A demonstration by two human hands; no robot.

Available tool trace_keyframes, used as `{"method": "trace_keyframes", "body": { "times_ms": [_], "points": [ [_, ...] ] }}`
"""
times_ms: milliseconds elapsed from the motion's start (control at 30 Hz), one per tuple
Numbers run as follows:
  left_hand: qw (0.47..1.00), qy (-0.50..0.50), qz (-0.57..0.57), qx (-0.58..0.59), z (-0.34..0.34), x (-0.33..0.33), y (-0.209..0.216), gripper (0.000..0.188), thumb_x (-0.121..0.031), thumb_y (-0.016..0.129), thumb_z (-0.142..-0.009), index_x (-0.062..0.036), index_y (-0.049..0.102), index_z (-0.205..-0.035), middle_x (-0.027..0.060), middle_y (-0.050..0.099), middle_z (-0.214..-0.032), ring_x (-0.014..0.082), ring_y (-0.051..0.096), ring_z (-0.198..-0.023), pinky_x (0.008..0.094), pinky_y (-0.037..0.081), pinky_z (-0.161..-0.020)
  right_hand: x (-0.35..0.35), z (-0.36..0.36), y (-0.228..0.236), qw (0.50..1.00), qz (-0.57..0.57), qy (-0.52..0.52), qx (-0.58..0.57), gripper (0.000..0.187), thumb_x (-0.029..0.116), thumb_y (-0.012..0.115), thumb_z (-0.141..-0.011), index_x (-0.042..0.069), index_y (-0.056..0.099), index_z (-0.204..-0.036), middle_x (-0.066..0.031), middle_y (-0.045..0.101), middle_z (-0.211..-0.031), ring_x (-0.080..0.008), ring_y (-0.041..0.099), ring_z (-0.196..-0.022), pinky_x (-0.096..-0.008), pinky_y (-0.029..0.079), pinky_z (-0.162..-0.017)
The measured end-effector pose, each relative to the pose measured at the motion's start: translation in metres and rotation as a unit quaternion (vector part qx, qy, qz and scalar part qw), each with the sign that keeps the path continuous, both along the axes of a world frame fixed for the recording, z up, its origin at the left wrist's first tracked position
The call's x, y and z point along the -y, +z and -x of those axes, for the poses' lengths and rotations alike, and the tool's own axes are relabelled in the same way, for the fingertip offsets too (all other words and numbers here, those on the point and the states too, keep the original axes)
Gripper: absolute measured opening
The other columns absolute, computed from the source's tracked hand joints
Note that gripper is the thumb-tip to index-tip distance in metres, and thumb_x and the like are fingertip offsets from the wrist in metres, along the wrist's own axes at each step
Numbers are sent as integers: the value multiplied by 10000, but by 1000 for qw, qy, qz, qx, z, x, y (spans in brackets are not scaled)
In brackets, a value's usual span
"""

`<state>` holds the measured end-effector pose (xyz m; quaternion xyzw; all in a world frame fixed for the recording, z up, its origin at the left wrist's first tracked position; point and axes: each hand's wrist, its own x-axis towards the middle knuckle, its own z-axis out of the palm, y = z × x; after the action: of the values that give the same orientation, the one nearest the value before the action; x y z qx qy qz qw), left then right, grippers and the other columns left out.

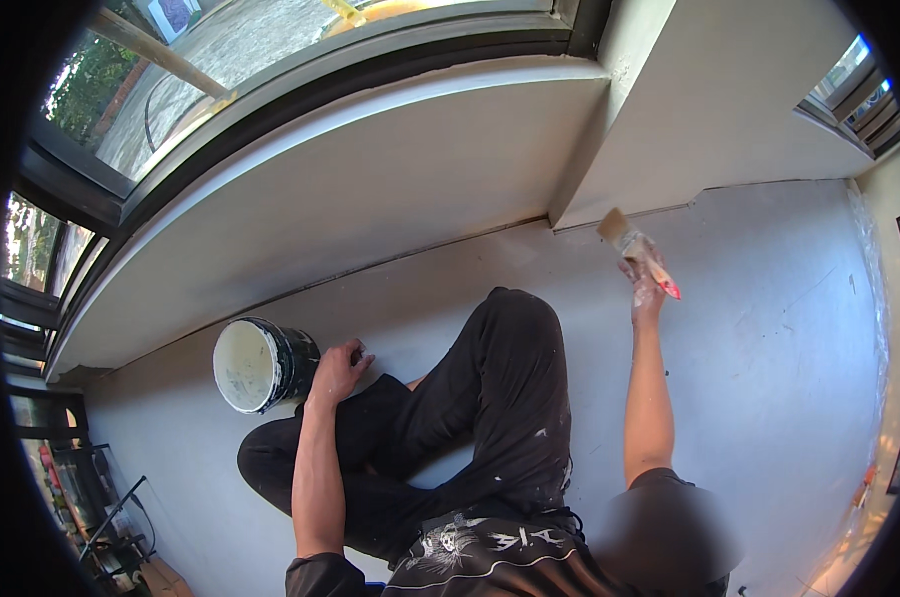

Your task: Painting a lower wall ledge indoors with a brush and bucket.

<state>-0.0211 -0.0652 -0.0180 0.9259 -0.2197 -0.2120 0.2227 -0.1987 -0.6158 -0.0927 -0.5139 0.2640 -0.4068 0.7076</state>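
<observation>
My right hand (647, 279), smeared with whitish paint, is closed round a wide paintbrush (619, 231). Its pale bristles point up and left, toward the foot of the wall, and a reddish handle end sticks out on the other side of the hand. Farther left, my left hand (338, 372) rests by my bent knee with loosely curled fingers and a gap between thumb and fingers; nothing shows in it. Just beyond that hand a dark paint bucket (296, 360) leans toward the left, its pale, paint-coated inside facing me.
I sit cross-legged on a grey floor (768, 378). Ahead, a low pale wall (370, 189) runs under a dark-framed window (350, 85) and meets a pillar (708, 109). Clear plastic sheeting (873, 289) edges the floor at right. Assorted items and a cardboard box (161, 577) stand lower left.
</observation>
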Motion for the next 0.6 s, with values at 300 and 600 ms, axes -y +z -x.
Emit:
{"method": "trace_keyframes", "body": {
  "times_ms": [300,600],
  "points": [
    [1000,26,-15,-10,3,-2,-2,289,-259,722,-926,23,695,-980,239,696,-835,424,686,-810,460,524,-745,-28,-41,-3,905,264,322,-85,142,-42,655,-935,-11,741,-1045,-195,693,-1327,-284,657,-1241,-370,531,-1038],
    [998,46,-34,-3,10,-7,-3,292,-257,726,-925,27,697,-982,237,697,-824,405,693,-795,450,525,-732,76,-46,-39,936,281,176,-114,161,65,704,-923,11,735,-1071,-164,712,-1300,-298,697,-1141,-366,541,-1007]
  ]
}}
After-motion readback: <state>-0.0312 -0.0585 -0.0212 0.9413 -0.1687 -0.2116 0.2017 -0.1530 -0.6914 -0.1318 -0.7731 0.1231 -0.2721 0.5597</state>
